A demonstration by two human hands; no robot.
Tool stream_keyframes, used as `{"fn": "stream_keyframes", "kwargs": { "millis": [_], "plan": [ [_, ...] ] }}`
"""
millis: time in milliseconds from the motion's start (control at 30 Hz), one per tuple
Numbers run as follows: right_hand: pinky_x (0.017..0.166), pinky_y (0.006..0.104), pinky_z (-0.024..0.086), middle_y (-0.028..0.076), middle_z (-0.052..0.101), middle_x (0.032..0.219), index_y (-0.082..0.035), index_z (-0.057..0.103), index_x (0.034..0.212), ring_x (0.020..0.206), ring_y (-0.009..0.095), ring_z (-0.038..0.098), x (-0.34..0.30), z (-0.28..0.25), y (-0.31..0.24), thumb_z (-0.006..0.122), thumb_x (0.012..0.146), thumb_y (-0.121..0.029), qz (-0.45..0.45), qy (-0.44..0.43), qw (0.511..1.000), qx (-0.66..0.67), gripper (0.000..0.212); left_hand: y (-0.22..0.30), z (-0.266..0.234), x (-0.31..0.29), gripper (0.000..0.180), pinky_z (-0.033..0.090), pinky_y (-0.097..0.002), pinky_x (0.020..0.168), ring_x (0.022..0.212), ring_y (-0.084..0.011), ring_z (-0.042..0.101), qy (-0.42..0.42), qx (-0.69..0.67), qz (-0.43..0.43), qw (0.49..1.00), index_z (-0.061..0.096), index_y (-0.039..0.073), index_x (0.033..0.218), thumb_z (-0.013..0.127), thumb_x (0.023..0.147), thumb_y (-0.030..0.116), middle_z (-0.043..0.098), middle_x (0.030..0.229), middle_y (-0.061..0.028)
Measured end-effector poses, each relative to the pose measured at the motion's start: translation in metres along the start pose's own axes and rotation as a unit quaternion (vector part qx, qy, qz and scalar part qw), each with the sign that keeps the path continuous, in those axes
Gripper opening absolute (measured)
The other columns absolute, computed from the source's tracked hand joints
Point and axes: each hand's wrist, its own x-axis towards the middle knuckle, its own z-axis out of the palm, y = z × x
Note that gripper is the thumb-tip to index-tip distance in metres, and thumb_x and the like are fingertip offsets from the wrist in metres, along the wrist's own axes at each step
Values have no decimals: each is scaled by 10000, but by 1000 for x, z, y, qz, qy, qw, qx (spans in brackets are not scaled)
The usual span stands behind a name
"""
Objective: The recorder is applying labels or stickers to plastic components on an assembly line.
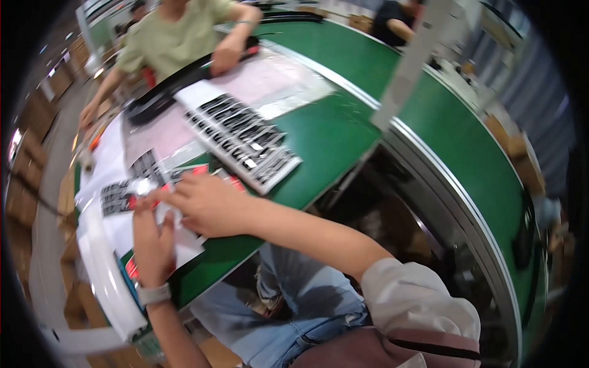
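Note:
My left hand (pixel 152 245), with a pale watch on its wrist, reaches up over the loose sheets at the table's left end. From the right comes my right hand (pixel 211 205), its fingers bent toward the left fingertips. Where the fingertips meet there is a small shiny patch like clear film (pixel 145 185); blur hides its exact kind. Under and beyond them lie a white sheet with black labels (pixel 115 197) and a dark printed sheet (pixel 145 164). Red-and-white printed pieces (pixel 231 180) show beside my right hand.
A white stack of black-label sheets (pixel 245 147) lies on the green table (pixel 331 141). Across it, a person (pixel 178 37) handles a long black curved part (pixel 161 98) over pink film (pixel 257 80). A white roll (pixel 104 264) runs along the left edge; a metal post (pixel 408 67) stands right.

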Motion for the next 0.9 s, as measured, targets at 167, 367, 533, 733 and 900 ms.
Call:
{"fn": "stream_keyframes", "kwargs": {
  "millis": [167, 367, 533, 733, 900],
  "plan": [
    [692, 380, 472, 59, 520, 804, -90, 602, 818, 791, 245, 587, -9, -17, 2, 728, 742, -127, -39, 158, 986, -18, 152, 16, 3, 16, 502, 342, -395, 1080, 1264, -386, 474, -46, -151, -24, 987, 441, -69, 1341, 571, 963, 234, 490, 1356, -256],
    [681, 338, 455, 51, 620, 789, -69, 638, 877, 707, 208, 612, -103, -151, 18, 680, 711, 18, 90, 252, 943, -197, 193, 5, 2, 17, 465, 348, -376, 1074, 1249, -331, 496, -37, -132, -50, 989, 470, -51, 1327, 546, 986, 256, 532, 1323, -222],
    [700, 421, 561, 193, 613, 1176, -137, 380, 1440, 845, 346, 679, -316, -375, 12, 700, 812, -199, 389, 250, 675, -575, 708, -7, -2, 20, 439, 330, -370, 1085, 1252, -316, 487, -4, -131, -32, 991, 488, -54, 1310, 539, 998, 251, 532, 1319, -206],
    [939, 586, 431, 263, 493, 1324, -274, 187, 1490, 1210, 416, 512, -547, -518, -194, 632, 834, -432, 701, 327, 94, -627, 809, -16, -1, 28, 394, 342, -365, 1071, 1221, -290, 504, 37, -116, -39, 992, 525, -53, 1266, 561, 981, 217, 554, 1285, -173],
    [1050, 504, 396, 317, 502, 1352, -180, 25, 1540, 1235, 454, 517, -674, -548, -293, 637, 815, -437, 682, 526, 114, -495, 983, -26, 0, 37, 385, 350, -358, 1071, 1238, -268, 504, 33, -142, -13, 989, 521, -42, 1279, 569, 978, 195, 550, 1305, -159]
  ]
}}
